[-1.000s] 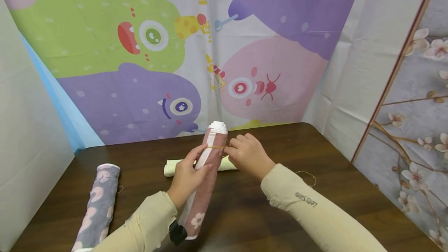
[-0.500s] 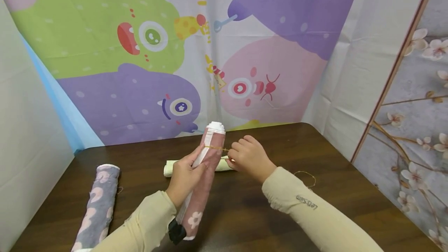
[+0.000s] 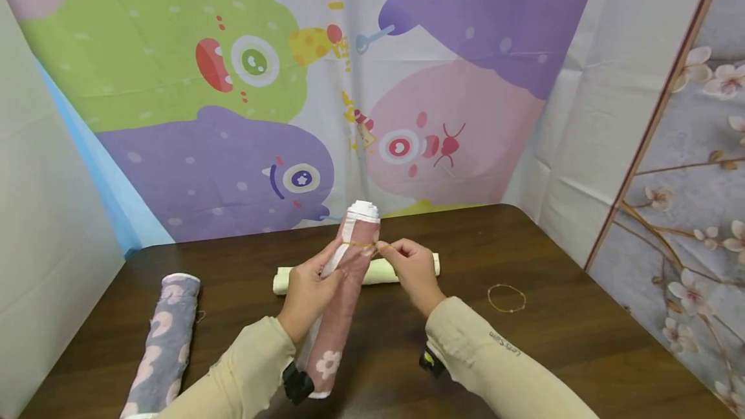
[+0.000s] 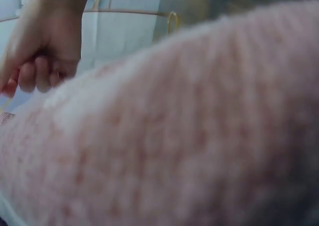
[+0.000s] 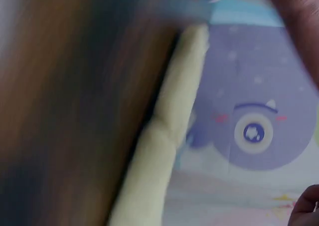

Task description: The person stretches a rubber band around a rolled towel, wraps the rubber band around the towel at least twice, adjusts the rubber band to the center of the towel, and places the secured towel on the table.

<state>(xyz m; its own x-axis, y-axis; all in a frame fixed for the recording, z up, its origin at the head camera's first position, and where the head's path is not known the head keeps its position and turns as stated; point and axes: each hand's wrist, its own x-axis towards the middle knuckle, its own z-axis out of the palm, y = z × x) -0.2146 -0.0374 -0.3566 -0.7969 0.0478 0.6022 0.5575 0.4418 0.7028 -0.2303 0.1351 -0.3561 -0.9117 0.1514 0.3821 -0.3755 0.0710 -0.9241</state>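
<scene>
The left hand (image 3: 311,293) grasps a pink towel roll (image 3: 334,332), tilted up past its fingertips. A thin yellowish band (image 3: 356,244) crosses the roll near those fingertips; the right hand (image 3: 416,270) pinches it at the roll's edge. The step looks like banding this roll, and the next move probably calls for a steady left grip while the band is drawn snug. A grey patterned roll (image 3: 160,341) lies well left of the fingers, a loose loop (image 3: 512,311) right of them, a pale yellow roll (image 3: 381,272) just behind.
</scene>
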